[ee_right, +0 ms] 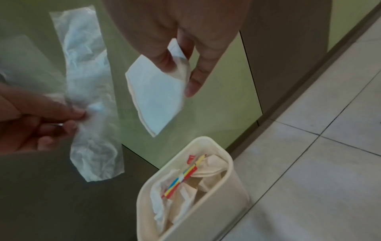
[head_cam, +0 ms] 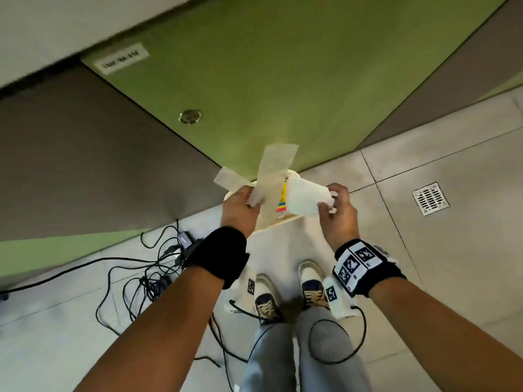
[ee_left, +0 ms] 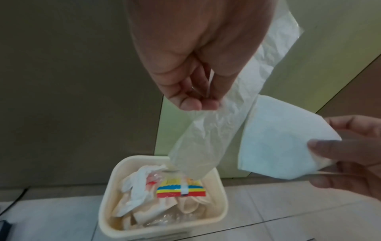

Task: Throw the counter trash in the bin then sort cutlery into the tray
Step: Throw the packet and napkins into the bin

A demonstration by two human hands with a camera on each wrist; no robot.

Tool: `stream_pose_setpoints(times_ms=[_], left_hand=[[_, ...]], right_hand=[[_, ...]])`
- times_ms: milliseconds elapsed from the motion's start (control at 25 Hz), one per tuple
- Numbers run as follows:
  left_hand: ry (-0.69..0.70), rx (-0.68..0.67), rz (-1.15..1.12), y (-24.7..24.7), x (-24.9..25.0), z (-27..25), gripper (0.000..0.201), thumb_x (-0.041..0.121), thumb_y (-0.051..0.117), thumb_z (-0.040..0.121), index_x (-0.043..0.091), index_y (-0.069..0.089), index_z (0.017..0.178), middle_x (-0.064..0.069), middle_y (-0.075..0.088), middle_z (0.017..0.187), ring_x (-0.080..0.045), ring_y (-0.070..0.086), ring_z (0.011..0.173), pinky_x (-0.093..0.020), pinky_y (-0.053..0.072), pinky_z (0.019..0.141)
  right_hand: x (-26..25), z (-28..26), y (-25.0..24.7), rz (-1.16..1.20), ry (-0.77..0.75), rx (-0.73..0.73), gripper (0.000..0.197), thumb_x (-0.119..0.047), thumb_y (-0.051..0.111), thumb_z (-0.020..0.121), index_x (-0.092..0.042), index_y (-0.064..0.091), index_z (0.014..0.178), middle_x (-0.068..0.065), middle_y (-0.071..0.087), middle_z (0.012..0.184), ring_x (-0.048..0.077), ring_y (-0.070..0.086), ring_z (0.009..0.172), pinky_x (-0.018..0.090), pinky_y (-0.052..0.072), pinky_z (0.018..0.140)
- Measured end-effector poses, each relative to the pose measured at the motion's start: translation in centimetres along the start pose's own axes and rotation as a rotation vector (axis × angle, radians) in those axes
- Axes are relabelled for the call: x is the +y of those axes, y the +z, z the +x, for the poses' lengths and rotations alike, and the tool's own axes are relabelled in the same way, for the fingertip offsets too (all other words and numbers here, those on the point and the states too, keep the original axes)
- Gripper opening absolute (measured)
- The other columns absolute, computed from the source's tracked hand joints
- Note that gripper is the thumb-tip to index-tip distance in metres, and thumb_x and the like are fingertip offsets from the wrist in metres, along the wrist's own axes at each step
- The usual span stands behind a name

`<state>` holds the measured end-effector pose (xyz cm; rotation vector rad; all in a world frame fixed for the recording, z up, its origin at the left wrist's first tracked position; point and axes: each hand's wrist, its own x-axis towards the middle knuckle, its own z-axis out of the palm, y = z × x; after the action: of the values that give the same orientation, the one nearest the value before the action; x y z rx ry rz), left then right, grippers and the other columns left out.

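My left hand (head_cam: 244, 201) pinches a long clear plastic wrapper (head_cam: 274, 171) by its middle; the wrapper (ee_left: 233, 104) hangs down over the cream bin (ee_left: 221, 200). My right hand (head_cam: 334, 203) pinches a folded white napkin (head_cam: 307, 200) at one corner, to the right of the wrapper. The napkin (ee_right: 156, 96) hangs above and left of the bin (ee_right: 224, 207) in the right wrist view. The bin (head_cam: 285, 219) stands on the floor against the cabinet, mostly hidden under both hands. Inside lie crumpled tissues and a red, yellow and blue packet (ee_left: 181, 190).
A green cabinet door (head_cam: 283, 80) and grey panels (head_cam: 85, 165) rise behind the bin. Black cables (head_cam: 152, 273) tangle on the tiled floor at left. A floor drain (head_cam: 430, 198) sits to the right. My shoes (head_cam: 311, 287) stand just behind the bin.
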<state>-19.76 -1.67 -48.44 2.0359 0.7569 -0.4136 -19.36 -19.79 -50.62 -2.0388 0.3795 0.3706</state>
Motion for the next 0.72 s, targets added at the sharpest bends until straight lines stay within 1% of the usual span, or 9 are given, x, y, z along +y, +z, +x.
stream_pose_setpoints(times_ms=[80, 160, 240, 320, 440, 520, 560, 640, 720], left_hand=[[-0.004, 0.054, 0.109, 0.3, -1.6, 1.7, 0.022, 0.007, 0.055, 0.087, 0.001, 0.062, 0.107, -0.024, 0.069, 0.101, -0.029, 0.062, 0.086, -0.022, 0.042, 0.07], [-0.022, 0.048, 0.165, 1.0, -3.5, 3.6, 0.02, 0.007, 0.055, 0.086, 0.002, 0.064, 0.103, -0.019, 0.07, 0.101, -0.026, 0.06, 0.085, -0.017, 0.037, 0.066], [-0.042, 0.029, 0.208, 2.0, -5.1, 5.9, 0.021, 0.004, 0.054, 0.084, 0.006, 0.065, 0.101, -0.015, 0.071, 0.103, -0.028, 0.065, 0.092, -0.021, 0.046, 0.073], [-0.058, 0.032, 0.267, 2.9, -6.6, 7.6, 0.021, 0.004, 0.052, 0.081, 0.01, 0.066, 0.095, -0.015, 0.07, 0.098, -0.031, 0.066, 0.094, -0.028, 0.052, 0.081], [-0.127, 0.008, 0.44, 4.4, -8.2, 9.4, 0.021, 0.009, 0.044, 0.085, 0.012, 0.063, 0.094, -0.018, 0.061, 0.1, -0.036, 0.061, 0.096, -0.033, 0.049, 0.082], [-0.152, -0.112, 0.5, 5.6, -9.2, 10.3, 0.025, 0.011, 0.043, 0.091, 0.01, 0.063, 0.106, -0.021, 0.059, 0.119, -0.036, 0.059, 0.1, -0.032, 0.047, 0.084], [-0.152, -0.181, 0.508, 6.2, -9.7, 10.6, 0.03, 0.012, 0.043, 0.094, 0.007, 0.059, 0.118, -0.024, 0.055, 0.129, -0.035, 0.059, 0.099, -0.031, 0.046, 0.083], [-0.157, -0.38, 0.544, 7.6, -10.4, 11.0, 0.046, 0.017, 0.041, 0.097, 0.005, 0.036, 0.141, -0.024, 0.043, 0.143, -0.035, 0.054, 0.114, -0.035, 0.042, 0.093], [-0.228, -0.435, 0.55, 8.4, -11.0, 11.0, 0.051, 0.017, 0.037, 0.098, 0.006, 0.022, 0.146, -0.02, 0.036, 0.149, -0.033, 0.041, 0.133, -0.034, 0.033, 0.106]], right_hand=[[1.7, 1.2, 2.0, -0.032, 0.018, -0.032, 0.034, 0.002, 0.05, 0.086, -0.006, 0.05, 0.119, 0.01, 0.058, 0.086, 0.028, 0.054, 0.074, 0.022, 0.039, 0.067], [3.2, 2.6, 4.0, -0.081, 0.023, -0.057, 0.034, -0.001, 0.051, 0.086, -0.007, 0.053, 0.119, 0.019, 0.064, 0.088, 0.033, 0.058, 0.077, 0.027, 0.044, 0.07], [4.1, 3.8, 5.8, -0.148, -0.027, -0.06, 0.036, -0.003, 0.052, 0.087, -0.009, 0.057, 0.122, 0.026, 0.067, 0.095, 0.038, 0.063, 0.085, 0.036, 0.052, 0.08], [4.7, 4.6, 7.2, -0.209, -0.152, -0.057, 0.039, -0.002, 0.052, 0.087, -0.014, 0.061, 0.124, 0.029, 0.066, 0.097, 0.041, 0.063, 0.089, 0.044, 0.053, 0.087], [5.2, 5.7, 8.9, -0.38, -0.233, -0.196, 0.046, -0.002, 0.049, 0.088, -0.022, 0.057, 0.129, 0.024, 0.061, 0.114, 0.033, 0.052, 0.117, 0.037, 0.047, 0.1], [5.8, 6.6, 10.6, -0.652, -0.296, -0.392, 0.051, -0.004, 0.043, 0.089, -0.023, 0.047, 0.136, 0.011, 0.053, 0.134, 0.029, 0.036, 0.131, 0.037, 0.041, 0.106], [6.2, 7.1, 11.5, -0.748, -0.324, -0.483, 0.051, -0.004, 0.04, 0.089, -0.021, 0.045, 0.137, 0.007, 0.051, 0.138, 0.03, 0.031, 0.133, 0.04, 0.041, 0.106], [7.0, 7.6, 13.2, -0.841, -0.296, -0.603, 0.046, -0.003, 0.037, 0.089, -0.016, 0.051, 0.131, 0.009, 0.054, 0.132, 0.031, 0.033, 0.132, 0.043, 0.043, 0.103], [7.2, 7.9, 14.3, -0.899, -0.226, -0.678, 0.039, -0.003, 0.038, 0.089, -0.014, 0.06, 0.12, 0.014, 0.057, 0.122, 0.032, 0.045, 0.125, 0.044, 0.045, 0.101]])
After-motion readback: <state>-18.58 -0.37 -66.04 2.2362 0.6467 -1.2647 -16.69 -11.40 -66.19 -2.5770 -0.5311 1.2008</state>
